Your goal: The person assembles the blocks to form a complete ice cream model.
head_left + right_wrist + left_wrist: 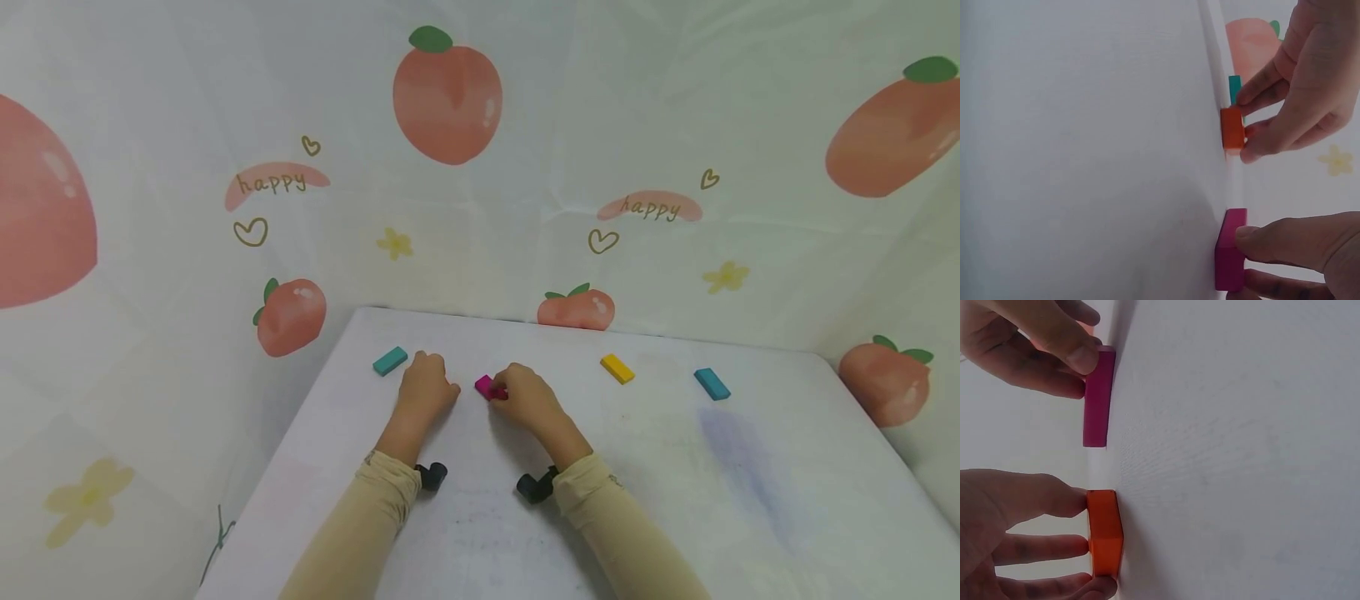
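Note:
My left hand (pixel 425 386) pinches an orange block (pixel 1105 534) between thumb and fingertips, low at the white tabletop; the hand hides this block in the head view. To its right, my right hand (pixel 531 397) grips a magenta block (pixel 483 385), whose left end shows past the fingers. In the right wrist view the thumb lies on the side of the magenta block (pixel 1231 259) with fingers beneath. A gap separates the two blocks. Just left of my left hand lies a teal block (pixel 390 361).
On the white table (pixel 480 533), a yellow block (pixel 617 368) and a blue block (pixel 712 384) lie to the right. Black wrist devices (pixel 432 476) sit at both sleeve cuffs. Behind the table's far edge hangs a white cloth (pixel 495 242) printed with peaches.

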Tool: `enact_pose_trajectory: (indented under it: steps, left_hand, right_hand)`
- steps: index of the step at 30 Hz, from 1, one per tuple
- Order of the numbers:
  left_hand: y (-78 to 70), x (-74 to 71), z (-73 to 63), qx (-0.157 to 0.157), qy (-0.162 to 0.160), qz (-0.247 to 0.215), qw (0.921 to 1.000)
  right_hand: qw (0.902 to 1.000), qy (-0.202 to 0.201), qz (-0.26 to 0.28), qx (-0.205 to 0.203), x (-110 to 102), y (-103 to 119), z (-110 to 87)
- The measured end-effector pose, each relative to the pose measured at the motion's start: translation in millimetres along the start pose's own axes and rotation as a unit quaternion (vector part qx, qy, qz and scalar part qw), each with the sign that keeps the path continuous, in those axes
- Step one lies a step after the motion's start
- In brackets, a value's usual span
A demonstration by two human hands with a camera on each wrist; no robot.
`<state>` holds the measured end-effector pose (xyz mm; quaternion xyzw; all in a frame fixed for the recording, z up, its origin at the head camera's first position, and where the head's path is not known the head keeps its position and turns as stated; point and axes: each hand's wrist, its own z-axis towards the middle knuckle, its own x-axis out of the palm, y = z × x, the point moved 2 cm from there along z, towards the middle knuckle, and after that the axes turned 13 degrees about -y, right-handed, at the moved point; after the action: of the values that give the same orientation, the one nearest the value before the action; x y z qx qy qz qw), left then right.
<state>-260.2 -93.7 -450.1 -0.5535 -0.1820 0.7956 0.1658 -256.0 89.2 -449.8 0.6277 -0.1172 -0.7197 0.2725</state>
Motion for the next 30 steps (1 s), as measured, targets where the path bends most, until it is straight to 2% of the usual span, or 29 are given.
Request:
enact_pose_trajectory:
  steps: [10,19,30]
  left_hand:
    - [-2.5,0.0,-13.6,0.008,0.042,-0.021,0.9989]
    - [-13.4,1.8,-31.9,0.044,0.072,-0.037,0.9958]
    - [-29.3,3.8,-58.6,0.097,0.117,-0.052,0.9870]
  right_hand:
    - [0.9997,0.002,-0.013,0.020,-5.1,-12.6,-2.6]
    - [0.9995,-0.007,-0.018,0.026,-13.7,-26.6,-6.0]
    - [0.9993,-0.004,-0.018,0.033,-22.2,-45.3,-12.1]
